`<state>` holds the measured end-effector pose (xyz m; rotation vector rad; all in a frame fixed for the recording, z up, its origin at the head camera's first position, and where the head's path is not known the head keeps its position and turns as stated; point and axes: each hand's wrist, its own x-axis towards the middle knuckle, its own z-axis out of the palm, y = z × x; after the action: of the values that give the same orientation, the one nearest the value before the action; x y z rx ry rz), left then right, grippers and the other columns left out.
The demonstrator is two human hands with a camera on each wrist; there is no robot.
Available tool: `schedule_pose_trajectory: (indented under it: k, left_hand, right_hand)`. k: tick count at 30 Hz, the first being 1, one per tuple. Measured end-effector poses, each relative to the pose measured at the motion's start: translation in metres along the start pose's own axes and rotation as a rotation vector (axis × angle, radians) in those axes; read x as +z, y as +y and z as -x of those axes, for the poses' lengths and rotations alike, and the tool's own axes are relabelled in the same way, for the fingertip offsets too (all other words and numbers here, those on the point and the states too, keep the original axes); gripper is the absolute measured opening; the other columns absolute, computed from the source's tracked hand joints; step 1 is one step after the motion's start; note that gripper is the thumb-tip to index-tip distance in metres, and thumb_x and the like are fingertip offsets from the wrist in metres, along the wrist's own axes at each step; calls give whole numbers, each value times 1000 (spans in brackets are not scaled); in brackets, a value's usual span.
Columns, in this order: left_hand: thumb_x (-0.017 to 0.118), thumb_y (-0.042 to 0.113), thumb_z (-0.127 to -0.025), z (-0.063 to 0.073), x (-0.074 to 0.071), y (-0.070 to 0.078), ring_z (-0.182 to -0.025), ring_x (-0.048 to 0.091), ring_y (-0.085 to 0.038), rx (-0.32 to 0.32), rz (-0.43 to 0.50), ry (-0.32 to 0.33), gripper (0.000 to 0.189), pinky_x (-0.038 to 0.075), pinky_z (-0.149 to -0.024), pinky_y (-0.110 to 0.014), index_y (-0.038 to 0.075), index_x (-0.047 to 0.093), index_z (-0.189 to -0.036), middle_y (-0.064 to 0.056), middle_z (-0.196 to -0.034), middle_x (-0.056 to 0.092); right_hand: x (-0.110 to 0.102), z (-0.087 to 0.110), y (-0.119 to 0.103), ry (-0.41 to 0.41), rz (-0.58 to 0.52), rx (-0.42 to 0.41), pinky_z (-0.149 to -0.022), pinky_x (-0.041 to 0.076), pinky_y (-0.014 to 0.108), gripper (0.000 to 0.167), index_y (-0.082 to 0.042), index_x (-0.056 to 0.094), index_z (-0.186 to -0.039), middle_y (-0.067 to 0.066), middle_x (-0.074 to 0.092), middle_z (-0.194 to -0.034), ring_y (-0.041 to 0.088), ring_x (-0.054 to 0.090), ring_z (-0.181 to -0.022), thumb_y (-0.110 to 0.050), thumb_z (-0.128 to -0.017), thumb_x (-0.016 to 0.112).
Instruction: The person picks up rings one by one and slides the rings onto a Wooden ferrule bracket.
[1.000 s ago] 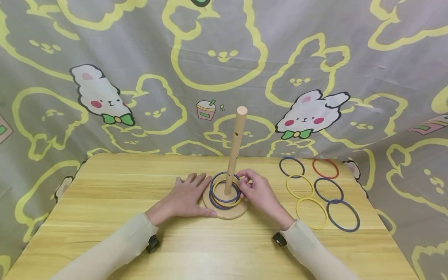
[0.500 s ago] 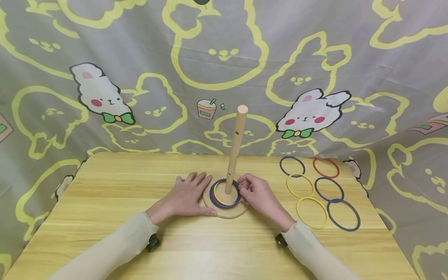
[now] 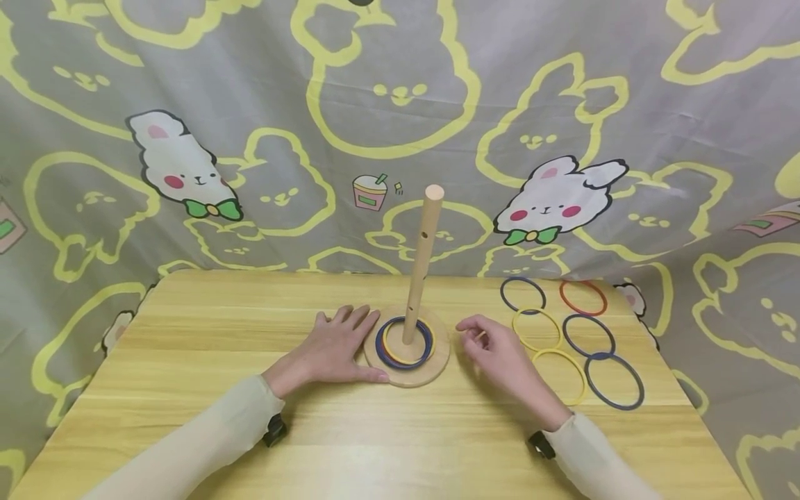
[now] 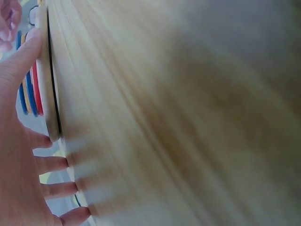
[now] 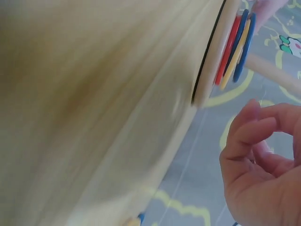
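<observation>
A wooden peg (image 3: 425, 257) stands upright on a round wooden base (image 3: 439, 357). Stacked around its foot are several rings in red (image 5: 227, 51), yellow (image 5: 236, 55) and blue (image 5: 245, 47). My left hand (image 3: 331, 347) rests beside the base with fingers spread; its thumb lies on the base's near left rim, and in the left wrist view the fingertips touch the tabletop. My right hand (image 3: 500, 354) is just right of the base, apart from the rings. Its fingers are loosely curled and hold nothing, as the right wrist view shows.
On the right of the wooden table (image 3: 250, 444) lie two yellow rings (image 3: 514, 326), a red ring (image 3: 605, 300) and several blue rings (image 3: 614, 335), some overlapping. A patterned grey curtain (image 3: 262, 83) hangs behind the table's far edge.
The top blue ring has dropped from a tilt to lie with the stack around the peg. My right hand has let go and moved right, away from the base. My left hand has stayed put.
</observation>
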<state>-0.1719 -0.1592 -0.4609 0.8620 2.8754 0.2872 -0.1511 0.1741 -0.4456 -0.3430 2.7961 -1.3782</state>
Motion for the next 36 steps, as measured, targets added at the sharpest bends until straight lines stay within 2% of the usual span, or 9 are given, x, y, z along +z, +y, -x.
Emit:
schedule_pose_trajectory:
  k: [6, 9, 12, 17, 20, 24, 31, 36]
  left_hand:
    - [65, 91, -84, 0, 1, 0, -154, 34, -52, -3, 2, 2, 125, 33, -104, -82, 8, 33, -172, -22, -173, 34]
    - [65, 91, -85, -1, 0, 0, -154, 34, -52, 3, 5, 3, 125, 33, -104, -83, 8, 33, -172, -23, -173, 34]
    - [65, 91, -84, -1, -1, 1, -154, 33, -52, -2, 9, 0, 125, 32, -104, -83, 8, 33, -173, -23, -173, 33]
    - [61, 95, -83, -1, 5, -6, -155, 32, -52, -6, 8, 16, 128, 31, -105, -83, 10, 31, -174, -21, -174, 32]
    - [61, 95, -83, 0, 5, -7, -155, 32, -52, -3, 9, 18, 128, 32, -104, -83, 10, 31, -173, -21, -174, 32]
    - [64, 92, -84, 1, 0, -2, -154, 32, -52, -1, 7, -2, 126, 33, -104, -82, 8, 32, -173, -23, -173, 33]
    - [66, 90, -85, 0, -2, 1, -154, 33, -52, -4, 2, -8, 124, 34, -104, -80, 7, 34, -172, -23, -173, 34]
    - [67, 88, -85, 0, -1, 1, -153, 34, -52, 2, 4, -4, 123, 34, -103, -81, 7, 35, -172, -23, -172, 35]
  right_hand:
    - [-29, 19, 15, 52, 68, -21, -65, 54, 28, 23, -3, 75, -123, 4, 71, -97, 17, 64, -78, 0, -101, 73]
    - [-45, 32, 27, 82, 144, -20, -61, 52, 28, 23, -4, 75, -123, 2, 71, -98, 15, 64, -77, -2, -101, 76]
    - [-59, 44, 38, 103, 242, 11, -64, 51, 29, 21, -6, 76, -121, 0, 72, -98, 14, 64, -78, -10, -101, 80]
    - [-75, 57, 53, 44, 345, 106, -71, 50, 36, 31, -8, 72, -113, -3, 69, -95, 13, 64, -82, -34, -100, 83]
    - [-79, 62, 60, -9, 375, 137, -73, 48, 38, 36, -10, 69, -108, -5, 63, -89, 13, 61, -80, -42, -99, 83]
    - [-78, 67, 67, -49, 403, 137, -73, 48, 38, 32, -12, 72, -102, -7, 61, -83, 12, 56, -76, -40, -97, 85]
    - [-75, 70, 67, -77, 432, 97, -68, 47, 35, 11, -16, 71, -88, -9, 61, -76, 12, 55, -70, -18, -92, 82]
    - [-69, 73, 58, -70, 446, 48, -66, 50, 32, 12, -17, 70, -85, -13, 62, -73, 6, 57, -68, -11, -85, 80]
